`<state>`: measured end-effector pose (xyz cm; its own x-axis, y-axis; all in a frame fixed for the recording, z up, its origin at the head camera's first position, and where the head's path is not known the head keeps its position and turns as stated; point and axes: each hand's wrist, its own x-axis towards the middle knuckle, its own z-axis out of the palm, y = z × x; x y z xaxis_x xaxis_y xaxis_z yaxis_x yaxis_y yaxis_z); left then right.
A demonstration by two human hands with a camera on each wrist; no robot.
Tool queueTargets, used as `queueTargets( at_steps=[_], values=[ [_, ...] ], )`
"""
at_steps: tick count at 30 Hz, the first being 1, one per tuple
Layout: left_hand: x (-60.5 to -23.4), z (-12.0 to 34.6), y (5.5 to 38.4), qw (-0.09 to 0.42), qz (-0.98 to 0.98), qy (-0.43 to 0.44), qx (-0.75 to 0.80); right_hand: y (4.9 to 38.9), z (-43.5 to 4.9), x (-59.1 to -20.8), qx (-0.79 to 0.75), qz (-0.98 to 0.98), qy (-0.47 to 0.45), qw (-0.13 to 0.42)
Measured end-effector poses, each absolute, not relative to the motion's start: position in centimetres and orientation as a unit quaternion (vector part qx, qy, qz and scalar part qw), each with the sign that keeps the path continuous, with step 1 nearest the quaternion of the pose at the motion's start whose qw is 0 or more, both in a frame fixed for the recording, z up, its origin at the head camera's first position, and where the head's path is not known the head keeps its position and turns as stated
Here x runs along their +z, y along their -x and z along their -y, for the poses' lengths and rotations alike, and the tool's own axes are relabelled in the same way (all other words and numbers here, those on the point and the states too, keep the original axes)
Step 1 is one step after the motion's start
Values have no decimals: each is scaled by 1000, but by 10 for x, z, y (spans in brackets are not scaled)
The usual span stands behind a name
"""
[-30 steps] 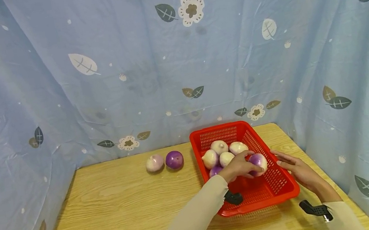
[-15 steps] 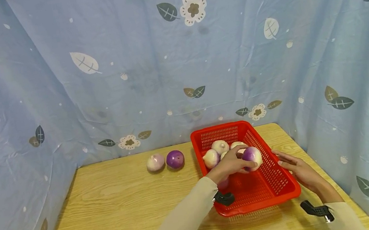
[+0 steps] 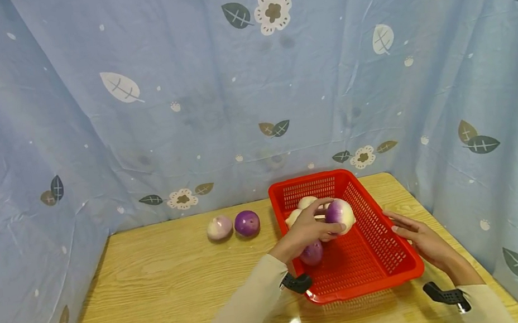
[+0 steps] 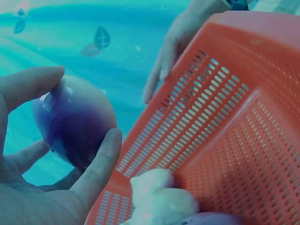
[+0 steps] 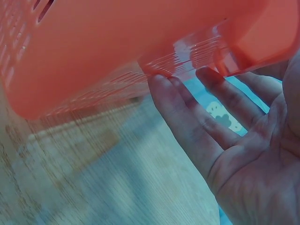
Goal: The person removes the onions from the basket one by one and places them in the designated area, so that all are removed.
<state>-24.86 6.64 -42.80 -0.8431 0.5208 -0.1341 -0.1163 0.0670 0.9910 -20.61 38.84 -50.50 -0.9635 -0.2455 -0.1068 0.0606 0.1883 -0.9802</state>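
Note:
A glossy purple-and-white turnip (image 3: 340, 216) is gripped between the thumb and fingers of my left hand (image 3: 304, 230), raised over the left part of a red plastic basket (image 3: 355, 288). Its purple half faces the palm in the left wrist view. Beneath that hand lie more turnips, among them a purple one (image 3: 311, 253), partly hidden by the hand. My right hand (image 3: 426, 242) is at the basket's right side, fingers extended; in the right wrist view its fingertips (image 5: 161, 86) are right at the wall, below the rim.
Two more turnips, one pale (image 3: 219, 228) and one purple (image 3: 247, 224), sit on the wooden table (image 3: 157, 290) left of the basket. A blue patterned curtain (image 3: 185, 82) encloses the back and sides. Each wrist wears a black strap device (image 3: 445, 297).
My left hand has lifted the turnip and carried it leftward from near the basket's right wall, uncovering a purple turnip below. My right hand stays at the basket's side.

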Motion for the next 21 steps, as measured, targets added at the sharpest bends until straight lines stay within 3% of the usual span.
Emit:
queueTargets(
  at_steps=[21],
  values=[
    [-421, -5, 241, 175, -695, -182, 673, 206, -389, -504, -642, -753, 73, 123]
  ],
)
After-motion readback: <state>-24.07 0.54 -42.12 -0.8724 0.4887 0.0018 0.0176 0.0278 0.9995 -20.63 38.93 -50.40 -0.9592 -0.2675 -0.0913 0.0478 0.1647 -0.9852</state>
